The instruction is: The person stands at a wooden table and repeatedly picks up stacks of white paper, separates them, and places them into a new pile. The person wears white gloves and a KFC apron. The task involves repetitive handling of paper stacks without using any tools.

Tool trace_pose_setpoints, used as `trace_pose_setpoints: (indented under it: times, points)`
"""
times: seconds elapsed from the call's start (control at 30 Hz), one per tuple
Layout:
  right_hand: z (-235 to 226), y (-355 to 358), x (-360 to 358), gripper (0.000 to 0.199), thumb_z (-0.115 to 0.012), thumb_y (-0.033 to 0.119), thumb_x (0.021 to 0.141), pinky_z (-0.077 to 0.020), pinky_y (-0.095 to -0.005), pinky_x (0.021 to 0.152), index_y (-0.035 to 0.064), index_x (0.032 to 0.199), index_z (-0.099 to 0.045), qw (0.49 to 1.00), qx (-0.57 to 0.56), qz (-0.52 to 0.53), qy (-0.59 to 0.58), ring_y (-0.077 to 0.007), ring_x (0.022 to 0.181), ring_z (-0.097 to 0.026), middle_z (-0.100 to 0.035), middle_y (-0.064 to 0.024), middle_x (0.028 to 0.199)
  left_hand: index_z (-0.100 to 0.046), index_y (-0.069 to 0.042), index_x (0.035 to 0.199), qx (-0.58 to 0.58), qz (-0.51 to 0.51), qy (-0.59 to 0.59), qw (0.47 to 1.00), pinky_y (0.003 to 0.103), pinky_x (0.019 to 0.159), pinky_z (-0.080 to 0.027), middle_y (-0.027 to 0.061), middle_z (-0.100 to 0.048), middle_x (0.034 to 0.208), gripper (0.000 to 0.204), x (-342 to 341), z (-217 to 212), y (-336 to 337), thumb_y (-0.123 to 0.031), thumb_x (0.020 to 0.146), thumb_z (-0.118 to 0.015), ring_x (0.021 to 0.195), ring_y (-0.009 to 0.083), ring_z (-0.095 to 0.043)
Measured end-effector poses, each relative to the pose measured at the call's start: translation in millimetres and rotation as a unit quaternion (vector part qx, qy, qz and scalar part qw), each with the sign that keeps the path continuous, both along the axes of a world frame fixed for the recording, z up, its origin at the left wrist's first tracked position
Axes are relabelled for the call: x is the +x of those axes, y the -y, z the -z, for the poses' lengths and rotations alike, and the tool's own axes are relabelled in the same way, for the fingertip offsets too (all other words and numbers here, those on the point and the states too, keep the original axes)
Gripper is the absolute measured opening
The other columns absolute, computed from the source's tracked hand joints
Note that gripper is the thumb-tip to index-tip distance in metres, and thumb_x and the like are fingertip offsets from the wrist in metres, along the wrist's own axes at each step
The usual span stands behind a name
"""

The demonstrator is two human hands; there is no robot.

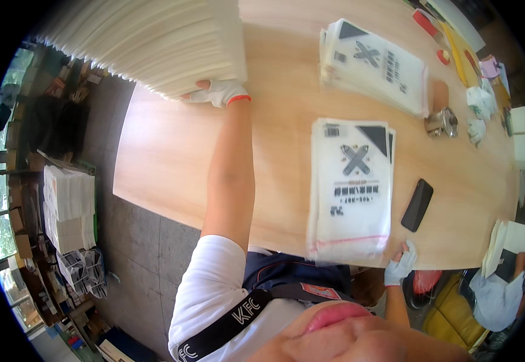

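Close below the camera, wears a black strap (226, 329) over a white shirt (205, 271). Rests the gloved left hand (220, 93) at the near edge of a tall white stack (172, 45), upper left on the tabletop (280, 169), with thumb and fingers parted; cannot make out whether pinching it. Has the gloved right hand (400, 265) at the tabletop's near edge, just right of a near pile (353, 187) of printed plastic, near a phone (418, 205); too blurred to judge any grip. Has a far pile (374, 66) beyond, beside a metal tin (441, 123).
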State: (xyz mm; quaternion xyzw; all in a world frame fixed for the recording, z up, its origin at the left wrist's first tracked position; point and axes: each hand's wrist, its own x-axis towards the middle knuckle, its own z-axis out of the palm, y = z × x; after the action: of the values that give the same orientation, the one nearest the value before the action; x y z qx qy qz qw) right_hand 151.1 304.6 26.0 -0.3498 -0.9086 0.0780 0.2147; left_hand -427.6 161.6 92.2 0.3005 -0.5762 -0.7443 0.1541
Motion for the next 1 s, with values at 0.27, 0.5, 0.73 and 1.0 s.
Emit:
trace_pose_setpoints:
  times: [0.27, 0.5, 0.73, 1.0]
  points:
    - [-9, -5, -7, 0.051, -0.035, 0.039, 0.094, -0.0346, -0.0433, 0.097, -0.0031, 0.121, -0.049, 0.996, -0.064, -0.001, 0.062, -0.0371, 0.112, -0.045, -0.046, -0.0214, 0.124, 0.012, -0.029, 0.142, -0.036, -0.024, -0.012, 0.999, 0.040, 0.086, -0.050, 0.0138, -0.037, 0.138, 0.060, -111, 22, -22, -0.040, 0.097, -0.025, 0.110, 0.0316, -0.052]
    - [-10, 0, -14, 0.040, -0.036, 0.024, 0.094, -0.0364, -0.0422, 0.096, 0.0012, 0.126, -0.046, 0.979, -0.128, 0.147, 0.067, -0.0366, 0.114, -0.045, -0.043, -0.0199, 0.129, 0.003, -0.026, 0.144, 0.004, 0.010, -0.009, 1.000, 0.042, 0.092, -0.044, 0.0094, -0.033, 0.141, 0.063, -189, 4, -52, -0.053, 0.093, -0.022, 0.115, 0.0330, -0.047]
    - [8, 15, -18, 0.051, -0.039, 0.007, 0.087, -0.0384, -0.0355, 0.097, 0.0058, 0.138, -0.031, 0.884, -0.118, 0.448, 0.053, -0.0284, 0.122, -0.042, -0.038, -0.0170, 0.137, -0.010, -0.027, 0.144, 0.046, -0.016, -0.036, 0.998, 0.035, 0.088, -0.045, 0.0039, -0.039, 0.137, 0.057, -274, -1, -73, -0.043, 0.095, -0.033, 0.110, 0.0259, -0.050]
    - [-4, 18, -30, 0.041, -0.034, 0.026, 0.096, -0.0506, -0.0443, 0.072, 0.0162, 0.136, -0.027, 0.696, -0.188, 0.650, 0.242, -0.0357, 0.093, -0.062, -0.056, -0.0175, 0.119, -0.017, -0.021, 0.143, 0.076, 0.037, -0.082, 0.993, 0.037, 0.092, -0.040, 0.0062, -0.040, 0.136, 0.056, -376, 27, -84, -0.040, 0.094, -0.036, 0.113, 0.0280, -0.048]
